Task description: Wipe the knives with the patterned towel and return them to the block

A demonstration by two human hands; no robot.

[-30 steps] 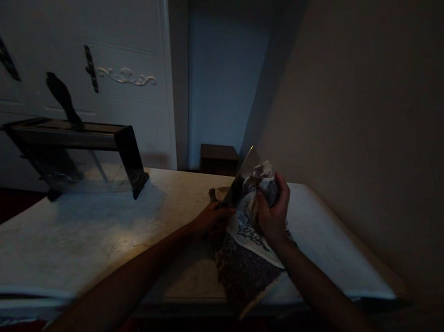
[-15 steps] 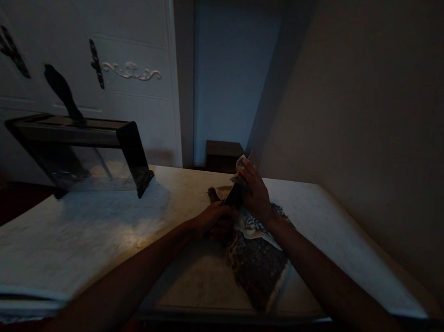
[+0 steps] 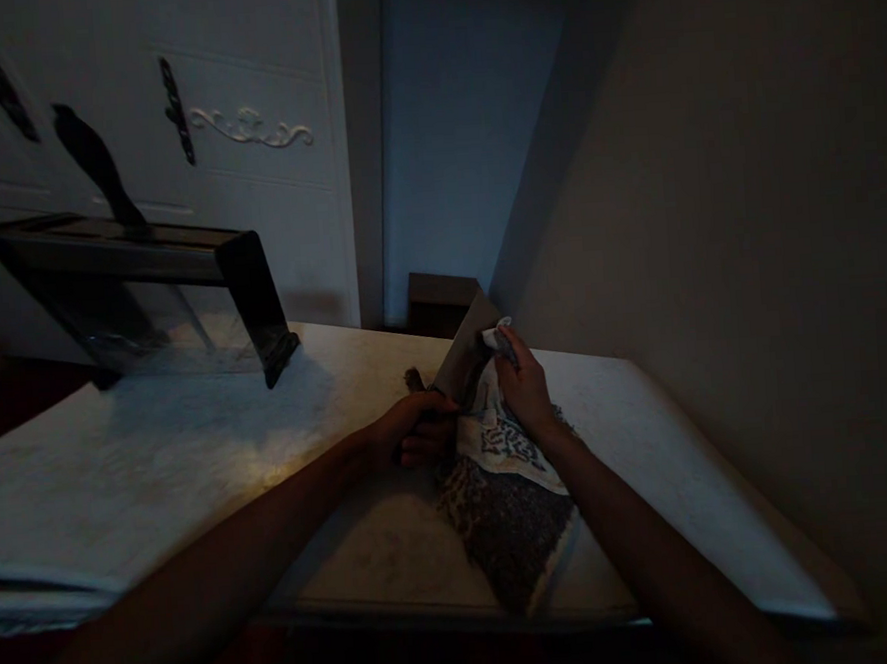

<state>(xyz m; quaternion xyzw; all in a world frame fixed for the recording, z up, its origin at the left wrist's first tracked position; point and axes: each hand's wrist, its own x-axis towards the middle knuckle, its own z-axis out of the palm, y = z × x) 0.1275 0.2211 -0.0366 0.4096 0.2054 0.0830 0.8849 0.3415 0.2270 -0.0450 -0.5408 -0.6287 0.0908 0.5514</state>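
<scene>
My left hand (image 3: 417,426) is closed round the handle of a broad-bladed knife (image 3: 461,353), its blade tilted up and away from me. Close to the blade, my right hand (image 3: 528,387) pinches a bunched end of a patterned cloth (image 3: 517,528). The cloth's dark, fuzzy part hangs towards the table's near edge, with a pale printed part under my right wrist. Its folded end lies against or close beside the blade's right face; the dim light hides whether they touch. The knife handle is mostly covered by my fingers.
A knife block (image 3: 239,254) with clear sides and one black-handled knife (image 3: 95,163) in it stands on the left of the pale table (image 3: 326,379). White cabinet doors (image 3: 272,222) rise behind it. A wall (image 3: 706,206) borders the right side, and a small brown box (image 3: 441,290) sits beyond the table.
The knife blade has turned so its broad face shows, pointing up. My right hand has shifted slightly right and down with the cloth end. The view has moved a little.
</scene>
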